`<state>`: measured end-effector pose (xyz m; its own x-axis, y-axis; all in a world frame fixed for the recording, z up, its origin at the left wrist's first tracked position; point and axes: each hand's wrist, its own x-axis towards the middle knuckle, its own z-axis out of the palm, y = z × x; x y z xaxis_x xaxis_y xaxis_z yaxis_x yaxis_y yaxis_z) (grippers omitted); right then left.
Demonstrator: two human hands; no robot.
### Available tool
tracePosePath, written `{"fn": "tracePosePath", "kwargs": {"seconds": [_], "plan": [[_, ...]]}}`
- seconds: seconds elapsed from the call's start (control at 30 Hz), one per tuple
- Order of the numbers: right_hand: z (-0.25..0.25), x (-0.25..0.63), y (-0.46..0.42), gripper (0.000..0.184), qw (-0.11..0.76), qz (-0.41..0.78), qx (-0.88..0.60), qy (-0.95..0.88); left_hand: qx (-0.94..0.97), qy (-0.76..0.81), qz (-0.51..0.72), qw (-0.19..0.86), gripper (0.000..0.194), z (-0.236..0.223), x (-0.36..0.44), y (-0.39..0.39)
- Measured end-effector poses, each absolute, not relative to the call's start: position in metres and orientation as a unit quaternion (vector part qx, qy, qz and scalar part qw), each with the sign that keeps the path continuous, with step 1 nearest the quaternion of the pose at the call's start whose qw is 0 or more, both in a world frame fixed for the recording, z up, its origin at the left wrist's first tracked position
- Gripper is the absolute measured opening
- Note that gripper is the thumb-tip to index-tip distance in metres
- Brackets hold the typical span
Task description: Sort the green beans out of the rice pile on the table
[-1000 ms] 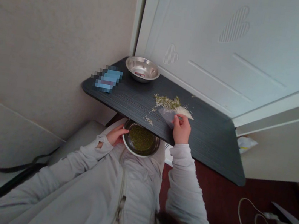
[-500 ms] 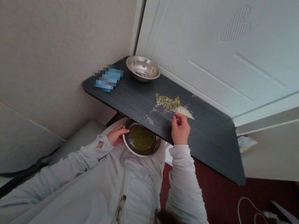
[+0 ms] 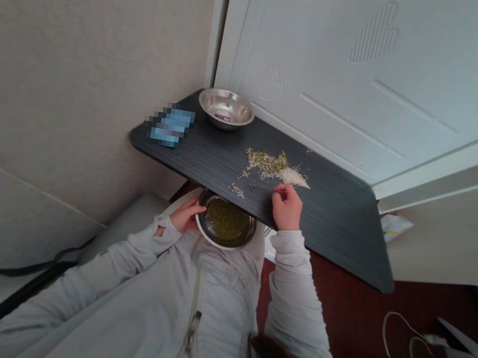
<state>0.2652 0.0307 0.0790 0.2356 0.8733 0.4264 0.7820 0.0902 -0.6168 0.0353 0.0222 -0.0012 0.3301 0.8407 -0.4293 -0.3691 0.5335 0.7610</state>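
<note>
My left hand (image 3: 186, 214) grips the left rim of a steel bowl (image 3: 250, 233), thumb over the edge, on my lap. Green mung beans (image 3: 226, 220) cover the bowl's bottom; its far rim is partly under the tabletop edge. My right hand (image 3: 288, 207) rests over the dark table (image 3: 332, 225) with fingers curled together; whatever is in them is hidden. Just beyond it lies a loose heap of mixed green beans and white grains (image 3: 264, 162), with a whiter pile of rice-like grains (image 3: 295, 178) on its right. A few pale grains (image 3: 237, 190) lie apart near the front edge.
A second steel bowl (image 3: 226, 109) with a label inside stands at the table's back left. Beside it is a blurred blue packet (image 3: 172, 127). A white door (image 3: 316, 45) borders the back, a wall the left. Cables (image 3: 413, 342) lie on the red floor at right.
My right hand has drawn slightly back from the rice pile, its fingers a little more curled. My left hand and the bowl of beans stay in place.
</note>
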Motion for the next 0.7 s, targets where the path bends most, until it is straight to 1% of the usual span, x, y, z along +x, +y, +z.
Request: {"fn": "tracePosePath", "kwargs": {"seconds": [0.33,0.53,0.7], "plan": [[0.0781,0.2676,0.0306,0.016,0.432,0.062,-0.665,-0.606,0.274,0.426,0.404,0.762,0.035,0.0023,0.0355,0.0212],[0.0795,0.2674,0.0287,0.014,0.442,0.062,-0.66,-0.604,0.27,0.425,0.403,0.764,0.038,0.0023,0.0357,0.0213],[0.0795,0.2673,0.0282,0.013,0.485,0.062,-0.643,-0.589,0.274,0.417,0.405,0.767,0.037,-0.0001,0.0354,0.0223]]}}
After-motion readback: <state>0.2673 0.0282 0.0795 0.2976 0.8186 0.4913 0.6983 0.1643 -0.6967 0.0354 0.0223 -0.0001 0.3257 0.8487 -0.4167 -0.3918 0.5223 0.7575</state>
